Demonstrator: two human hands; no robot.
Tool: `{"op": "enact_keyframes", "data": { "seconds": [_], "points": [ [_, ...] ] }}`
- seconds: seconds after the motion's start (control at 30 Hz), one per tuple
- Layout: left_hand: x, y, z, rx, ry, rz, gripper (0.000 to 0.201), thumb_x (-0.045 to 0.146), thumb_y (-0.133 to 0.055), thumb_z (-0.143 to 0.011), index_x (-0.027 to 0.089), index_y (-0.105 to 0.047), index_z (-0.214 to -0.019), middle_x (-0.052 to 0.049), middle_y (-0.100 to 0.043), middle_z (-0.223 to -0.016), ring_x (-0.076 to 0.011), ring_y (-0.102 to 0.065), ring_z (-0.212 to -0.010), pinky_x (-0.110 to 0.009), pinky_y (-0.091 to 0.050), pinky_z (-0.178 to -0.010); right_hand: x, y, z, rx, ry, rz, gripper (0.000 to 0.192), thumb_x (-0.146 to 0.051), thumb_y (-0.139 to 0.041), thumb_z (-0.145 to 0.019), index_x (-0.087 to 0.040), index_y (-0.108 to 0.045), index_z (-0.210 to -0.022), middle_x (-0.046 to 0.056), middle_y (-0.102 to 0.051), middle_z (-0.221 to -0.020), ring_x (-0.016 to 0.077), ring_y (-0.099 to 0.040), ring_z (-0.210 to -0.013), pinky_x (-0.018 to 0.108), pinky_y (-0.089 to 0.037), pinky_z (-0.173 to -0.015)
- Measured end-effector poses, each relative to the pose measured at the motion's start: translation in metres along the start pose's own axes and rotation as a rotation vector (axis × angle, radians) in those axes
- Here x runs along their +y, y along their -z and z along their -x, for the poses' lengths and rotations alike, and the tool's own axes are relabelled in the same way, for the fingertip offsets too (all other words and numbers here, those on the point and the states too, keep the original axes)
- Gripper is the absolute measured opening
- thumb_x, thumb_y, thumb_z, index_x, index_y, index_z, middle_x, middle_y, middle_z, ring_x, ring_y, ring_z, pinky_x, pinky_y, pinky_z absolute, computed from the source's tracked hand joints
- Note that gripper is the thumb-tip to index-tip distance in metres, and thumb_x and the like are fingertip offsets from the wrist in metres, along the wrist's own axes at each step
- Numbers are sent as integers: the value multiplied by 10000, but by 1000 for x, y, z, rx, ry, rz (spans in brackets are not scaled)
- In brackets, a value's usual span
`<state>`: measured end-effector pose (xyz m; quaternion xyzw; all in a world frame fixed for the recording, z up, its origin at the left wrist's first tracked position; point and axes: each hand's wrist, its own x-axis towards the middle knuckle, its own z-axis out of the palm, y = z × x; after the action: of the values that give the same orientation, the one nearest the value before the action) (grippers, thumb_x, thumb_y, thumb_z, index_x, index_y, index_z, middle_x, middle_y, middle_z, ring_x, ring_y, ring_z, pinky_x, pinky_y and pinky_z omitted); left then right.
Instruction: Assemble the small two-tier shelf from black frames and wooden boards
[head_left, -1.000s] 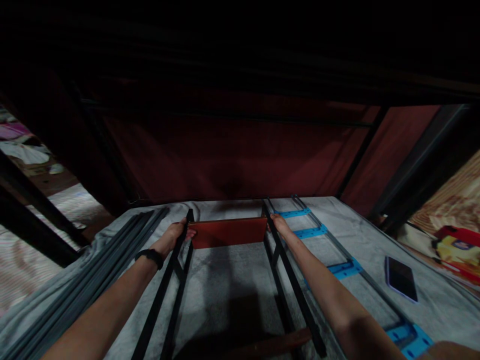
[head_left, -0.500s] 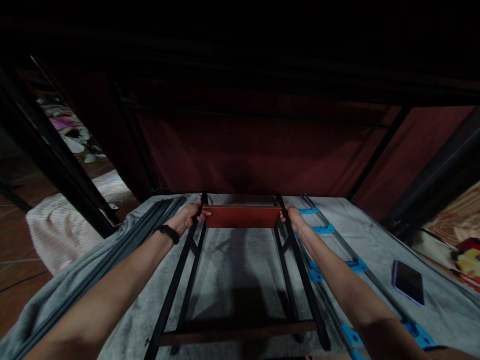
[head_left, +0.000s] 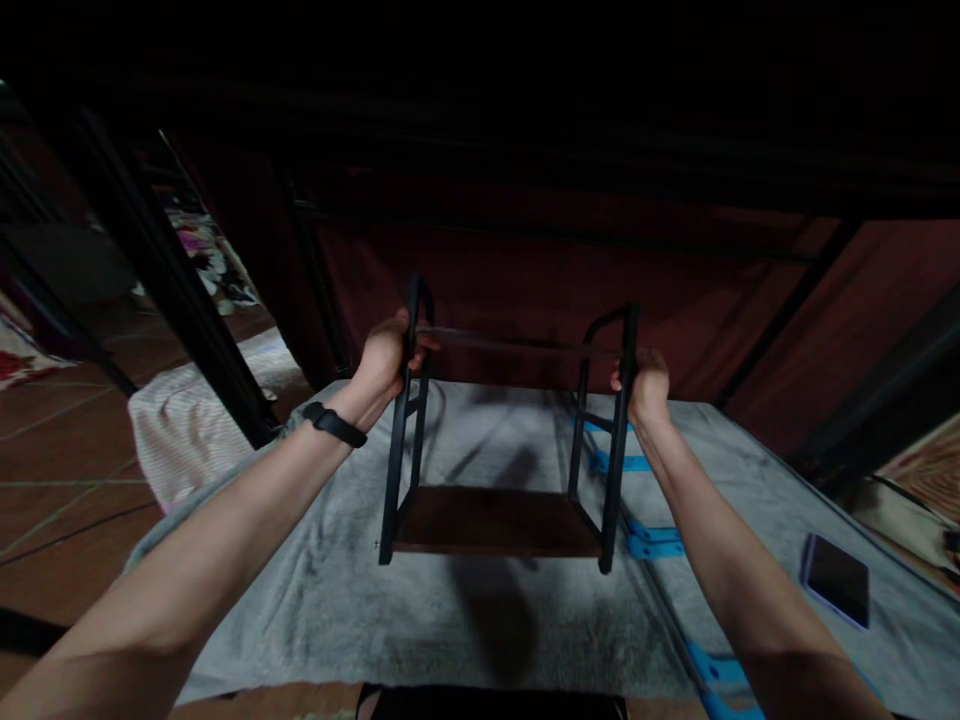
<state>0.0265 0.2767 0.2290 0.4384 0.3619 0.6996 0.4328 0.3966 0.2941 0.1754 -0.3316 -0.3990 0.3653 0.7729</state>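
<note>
The left hand (head_left: pixel 386 355) and the right hand (head_left: pixel 645 385) each close their grip on a top corner of one black-framed rack (head_left: pixel 499 430), held upright in the air above the grey blanket (head_left: pixel 337 590). Two brown shelves span its frame, the lower (head_left: pixel 495 520) hanging clear of the blanket. One phone (head_left: pixel 836 580) lies well apart near the blanket's right edge, with blue-bracketed rails (head_left: pixel 645 500) between it and the rack.
</note>
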Motion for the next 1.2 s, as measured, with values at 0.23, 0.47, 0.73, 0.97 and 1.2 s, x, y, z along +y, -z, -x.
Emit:
{"op": "enact_keyframes", "data": {
  "seconds": [0.23,0.47,0.73,0.97,1.2],
  "points": [
    [-13,-2,54,31,-269,22,408,545,-580,-921,148,-627,-837,-44,-670,-578,-74,-419,-340,-200,-228,-345,7,8,31,69,190,-35,379,-491,-682,-809,-252,-389,-781,-111,-486,-546,76,-491,-397,163,-339,-342],
    [-32,11,82,89,-294,8,442,573,-615,-889,137,-689,-905,18,-569,-506,-81,-419,-353,-201,-245,-358,3,15,52,108,221,-35,389,-508,-694,-796,-249,-405,-769,-114,-483,-549,77,-509,-407,167,-358,-348],
    [-31,27,107,165,-340,-17,480,584,-583,-901,125,-725,-908,12,-548,-513,-89,-427,-359,-226,-230,-353,-7,15,89,146,163,3,410,-544,-712,-793,-249,-428,-798,-121,-498,-575,77,-538,-408,172,-390,-364],
    [-39,40,138,123,-412,-43,498,587,-523,-938,136,-733,-955,8,-565,-527,-111,-475,-408,-247,-318,-409,-13,33,125,153,155,26,362,-527,-684,-838,-258,-443,-836,-116,-518,-572,100,-566,-433,197,-422,-415],
    [-43,36,156,91,-368,-28,480,621,-549,-912,181,-732,-965,-23,-643,-608,-119,-500,-433,-254,-353,-426,-16,42,136,183,188,44,257,-460,-618,-887,-273,-450,-831,-94,-512,-592,121,-548,-450,240,-428,-420]
  ]
}}
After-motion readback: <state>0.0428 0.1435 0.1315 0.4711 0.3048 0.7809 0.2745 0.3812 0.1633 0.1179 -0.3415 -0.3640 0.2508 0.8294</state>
